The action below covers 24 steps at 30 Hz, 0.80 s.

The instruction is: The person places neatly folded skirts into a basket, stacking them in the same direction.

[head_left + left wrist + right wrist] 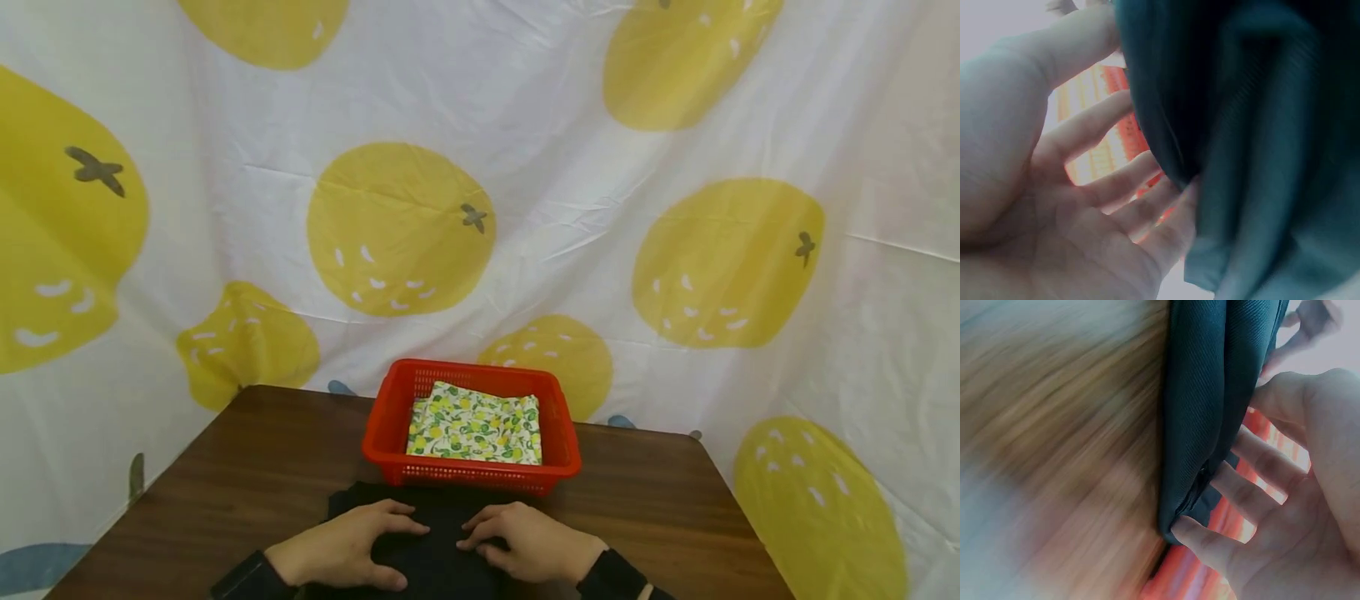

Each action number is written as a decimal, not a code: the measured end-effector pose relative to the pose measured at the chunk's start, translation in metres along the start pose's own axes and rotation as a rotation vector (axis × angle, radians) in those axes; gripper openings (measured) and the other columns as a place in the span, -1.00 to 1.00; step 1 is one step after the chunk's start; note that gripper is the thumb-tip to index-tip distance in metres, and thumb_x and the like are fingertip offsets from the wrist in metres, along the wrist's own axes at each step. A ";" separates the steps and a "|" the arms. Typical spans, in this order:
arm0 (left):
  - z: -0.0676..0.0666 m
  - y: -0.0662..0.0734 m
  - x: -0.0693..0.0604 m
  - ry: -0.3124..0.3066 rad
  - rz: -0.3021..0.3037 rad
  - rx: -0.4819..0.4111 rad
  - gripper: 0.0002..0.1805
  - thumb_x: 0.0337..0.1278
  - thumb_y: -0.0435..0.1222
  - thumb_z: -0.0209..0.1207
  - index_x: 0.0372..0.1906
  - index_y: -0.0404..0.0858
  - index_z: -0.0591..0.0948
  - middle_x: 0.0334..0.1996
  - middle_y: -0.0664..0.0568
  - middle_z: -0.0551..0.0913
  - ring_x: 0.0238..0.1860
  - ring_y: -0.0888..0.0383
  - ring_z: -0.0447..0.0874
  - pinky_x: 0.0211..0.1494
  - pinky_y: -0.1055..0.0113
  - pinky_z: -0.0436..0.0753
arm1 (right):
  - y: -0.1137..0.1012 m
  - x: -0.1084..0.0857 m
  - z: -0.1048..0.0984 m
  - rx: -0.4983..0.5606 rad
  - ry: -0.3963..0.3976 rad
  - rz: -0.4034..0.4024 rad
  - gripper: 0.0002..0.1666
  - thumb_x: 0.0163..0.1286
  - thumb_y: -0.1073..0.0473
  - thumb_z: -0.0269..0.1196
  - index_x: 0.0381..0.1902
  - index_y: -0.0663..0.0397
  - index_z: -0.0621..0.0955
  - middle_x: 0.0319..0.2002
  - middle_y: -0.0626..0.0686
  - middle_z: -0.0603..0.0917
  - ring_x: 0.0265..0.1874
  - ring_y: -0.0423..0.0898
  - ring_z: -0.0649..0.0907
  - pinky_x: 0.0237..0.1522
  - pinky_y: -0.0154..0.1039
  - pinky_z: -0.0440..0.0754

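Observation:
A black cloth [438, 550] lies at the table's near edge in the head view, with both hands over it. My left hand [348, 546] has its fingers spread and slightly bent on the cloth's left part. On its right part rests my right hand [528, 542], the fingers gently bent. In the left wrist view the left fingertips touch the edge of the dark cloth [1260, 162], palm bare. The right wrist view has the right hand's fingertips [1210, 487] against the folded cloth [1194, 400]. Neither hand curls round it.
Just behind the black cloth stands a red plastic basket [564, 467] holding a folded lemon-print cloth [476, 425]. Brown wooden table [247, 467] extends to both sides. A white curtain [555, 208] with large yellow lemons hangs behind and at the sides.

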<state>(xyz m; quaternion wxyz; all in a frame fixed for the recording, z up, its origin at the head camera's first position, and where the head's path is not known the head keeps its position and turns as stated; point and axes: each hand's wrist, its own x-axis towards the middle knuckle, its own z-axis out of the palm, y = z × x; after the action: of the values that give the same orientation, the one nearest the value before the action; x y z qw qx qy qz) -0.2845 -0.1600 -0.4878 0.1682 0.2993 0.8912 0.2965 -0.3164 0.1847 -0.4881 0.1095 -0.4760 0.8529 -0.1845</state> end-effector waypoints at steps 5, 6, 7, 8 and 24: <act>0.007 0.007 -0.001 0.051 0.024 0.003 -0.35 0.41 -0.03 0.61 0.53 0.02 0.74 0.67 -0.27 0.54 0.61 -0.44 0.55 0.53 -0.60 0.58 | 0.014 -0.026 -0.005 0.071 0.033 0.029 -0.64 0.83 0.22 0.28 0.38 -0.11 0.85 0.44 0.06 0.81 0.38 -0.13 0.81 0.35 -0.28 0.81; 0.008 0.008 -0.001 0.064 0.021 0.009 -0.35 0.41 -0.02 0.61 0.53 0.00 0.75 0.67 -0.28 0.53 0.61 -0.44 0.55 0.53 -0.60 0.58 | 0.016 -0.031 -0.006 0.083 0.039 0.039 -0.64 0.82 0.22 0.28 0.38 -0.11 0.85 0.44 0.06 0.81 0.38 -0.13 0.82 0.35 -0.27 0.81; 0.009 0.010 -0.002 0.077 0.014 0.011 -0.34 0.40 -0.02 0.62 0.52 -0.02 0.75 0.67 -0.30 0.52 0.61 -0.45 0.54 0.52 -0.61 0.58 | 0.019 -0.035 -0.008 0.093 0.046 0.047 -0.64 0.82 0.22 0.28 0.37 -0.11 0.85 0.44 0.06 0.81 0.38 -0.12 0.82 0.36 -0.25 0.82; 0.010 0.011 -0.002 0.089 0.000 0.007 -0.34 0.39 -0.01 0.62 0.52 -0.03 0.75 0.68 -0.31 0.51 0.61 -0.45 0.53 0.52 -0.61 0.58 | 0.021 -0.039 -0.009 0.099 0.053 0.055 -0.64 0.82 0.23 0.28 0.37 -0.12 0.86 0.43 0.06 0.81 0.38 -0.12 0.82 0.38 -0.23 0.82; 0.027 0.013 0.015 0.001 -0.026 -0.022 -0.37 0.48 -0.01 0.57 0.57 0.14 0.73 0.70 -0.28 0.50 0.61 -0.44 0.57 0.53 -0.54 0.63 | 0.033 -0.079 -0.015 0.151 0.083 0.187 -0.69 0.82 0.13 0.31 0.30 -0.25 0.88 0.42 0.04 0.83 0.39 0.02 0.82 0.38 -0.02 0.85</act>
<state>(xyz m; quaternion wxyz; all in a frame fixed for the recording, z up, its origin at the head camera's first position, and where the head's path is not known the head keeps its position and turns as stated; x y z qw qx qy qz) -0.2770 -0.1305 -0.5019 0.1746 0.2858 0.8918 0.3044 -0.3065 0.2708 -0.4879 0.1262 -0.3766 0.8811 -0.2567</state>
